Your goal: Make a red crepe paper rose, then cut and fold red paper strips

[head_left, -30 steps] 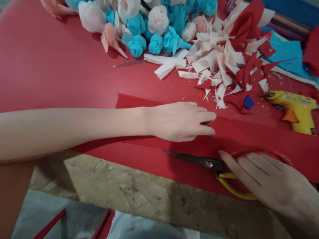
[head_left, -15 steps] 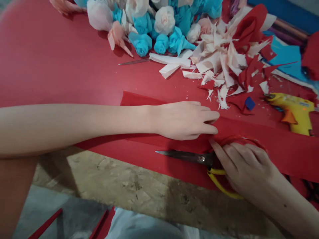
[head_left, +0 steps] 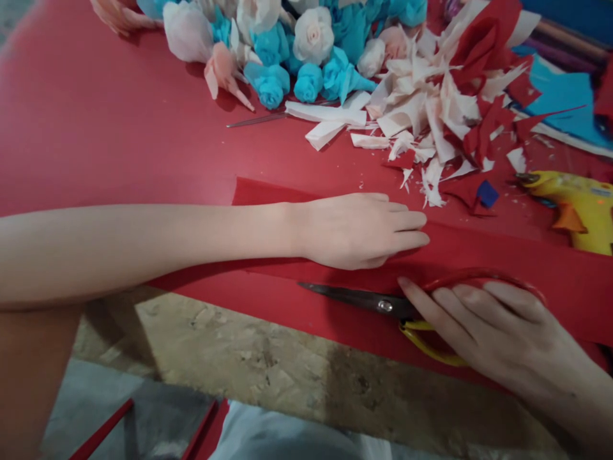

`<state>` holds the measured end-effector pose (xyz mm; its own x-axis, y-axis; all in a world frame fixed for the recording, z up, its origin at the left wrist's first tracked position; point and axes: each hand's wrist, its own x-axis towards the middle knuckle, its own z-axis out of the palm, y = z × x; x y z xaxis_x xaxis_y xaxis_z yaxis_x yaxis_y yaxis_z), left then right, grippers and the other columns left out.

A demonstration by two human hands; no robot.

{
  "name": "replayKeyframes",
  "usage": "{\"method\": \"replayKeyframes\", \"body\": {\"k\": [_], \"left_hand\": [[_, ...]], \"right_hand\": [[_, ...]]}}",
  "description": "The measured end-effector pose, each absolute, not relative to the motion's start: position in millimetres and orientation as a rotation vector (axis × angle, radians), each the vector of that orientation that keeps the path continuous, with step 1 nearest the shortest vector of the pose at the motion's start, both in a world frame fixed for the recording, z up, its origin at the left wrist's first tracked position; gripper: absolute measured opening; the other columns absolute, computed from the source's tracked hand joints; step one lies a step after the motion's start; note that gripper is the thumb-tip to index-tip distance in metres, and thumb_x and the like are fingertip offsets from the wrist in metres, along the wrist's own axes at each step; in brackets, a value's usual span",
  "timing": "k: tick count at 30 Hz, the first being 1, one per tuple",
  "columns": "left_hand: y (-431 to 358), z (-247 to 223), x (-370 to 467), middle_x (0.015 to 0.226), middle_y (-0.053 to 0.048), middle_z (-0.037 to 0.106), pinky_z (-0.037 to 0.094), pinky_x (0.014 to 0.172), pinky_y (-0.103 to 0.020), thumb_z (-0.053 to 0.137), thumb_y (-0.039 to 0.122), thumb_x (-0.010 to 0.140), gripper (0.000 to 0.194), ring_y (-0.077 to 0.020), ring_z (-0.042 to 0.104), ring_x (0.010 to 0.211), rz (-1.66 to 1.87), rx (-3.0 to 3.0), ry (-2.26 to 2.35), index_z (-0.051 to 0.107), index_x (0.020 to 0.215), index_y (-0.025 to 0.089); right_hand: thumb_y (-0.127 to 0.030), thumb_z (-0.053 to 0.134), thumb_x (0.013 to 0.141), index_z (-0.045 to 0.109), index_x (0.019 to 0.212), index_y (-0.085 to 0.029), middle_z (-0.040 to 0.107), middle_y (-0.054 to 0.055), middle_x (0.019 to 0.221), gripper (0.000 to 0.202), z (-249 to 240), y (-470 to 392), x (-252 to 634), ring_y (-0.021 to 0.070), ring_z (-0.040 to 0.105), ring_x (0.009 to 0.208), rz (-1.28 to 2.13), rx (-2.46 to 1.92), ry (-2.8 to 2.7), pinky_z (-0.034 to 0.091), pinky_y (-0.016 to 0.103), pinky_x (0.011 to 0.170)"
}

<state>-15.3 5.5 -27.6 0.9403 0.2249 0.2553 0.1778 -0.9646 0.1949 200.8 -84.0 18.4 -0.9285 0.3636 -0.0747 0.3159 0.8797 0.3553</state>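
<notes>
My left hand [head_left: 359, 231] lies palm down on a strip of red crepe paper [head_left: 479, 252], its fingers stretched out to the right. Just below it, a pair of scissors [head_left: 383, 305] rests along the paper's near edge. The dark blades are together and point left. One yellow handle loop and one red loop show around my right hand [head_left: 483, 326]. This hand is closed over the handles, with the index finger reaching along toward the blades. How the other fingers sit in the loops is partly hidden.
Blue, white and peach paper flowers [head_left: 313, 35] crowd the far side. Beside them lies a heap of white and red paper scraps [head_left: 431, 102]. A yellow glue gun [head_left: 582, 198] is at the right. A thin metal rod [head_left: 256, 120] lies near the flowers.
My right hand has shifted a little to the right over the scissors handles, and more of the red loop shows. My left hand stays on the paper, its fingertips slightly further right.
</notes>
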Motion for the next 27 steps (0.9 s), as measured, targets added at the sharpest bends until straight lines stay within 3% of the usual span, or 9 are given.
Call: {"method": "replayKeyframes", "body": {"k": [8,16,22,27], "left_hand": [[4,-27,-15,0.111,-0.012,0.06,0.042,0.07,-0.034,0.042,0.019,0.088,0.03,-0.0215,0.058,0.091,0.403,2.91,0.322,0.053,0.115,0.011],[7,-28,-15,0.112,-0.012,0.061,0.047,0.073,-0.035,0.037,0.012,0.088,0.036,-0.0215,0.058,0.095,0.395,2.845,0.353,0.048,0.122,0.01],[7,-26,-14,0.109,-0.012,0.062,0.048,0.072,-0.035,0.035,0.012,0.089,0.036,-0.022,0.059,0.096,0.394,2.835,0.359,0.048,0.122,0.01],[8,-27,-16,0.112,-0.012,0.061,0.048,0.073,-0.035,0.035,0.01,0.088,0.037,-0.0226,0.058,0.099,0.397,2.793,0.353,0.047,0.123,0.012]], "right_hand": [[-0.002,0.034,0.083,0.045,0.127,0.001,0.055,0.009,0.082,0.045,8,-98,187,0.0217,0.047,0.084,0.592,0.795,2.827,0.037,0.036,0.079],[-0.001,0.032,0.083,0.045,0.121,-0.005,0.061,0.006,0.081,0.041,8,-88,172,0.0185,0.048,0.075,0.522,0.773,2.943,0.036,0.034,0.077],[0.0,0.028,0.084,0.05,0.11,-0.007,0.06,0.004,0.07,0.034,12,-82,174,0.0173,0.046,0.068,0.474,0.667,3.042,0.033,0.031,0.071],[0.0,0.028,0.085,0.047,0.119,-0.01,0.057,0.001,0.068,0.04,13,-79,172,0.017,0.044,0.065,0.461,0.623,3.023,0.033,0.031,0.072]]}}
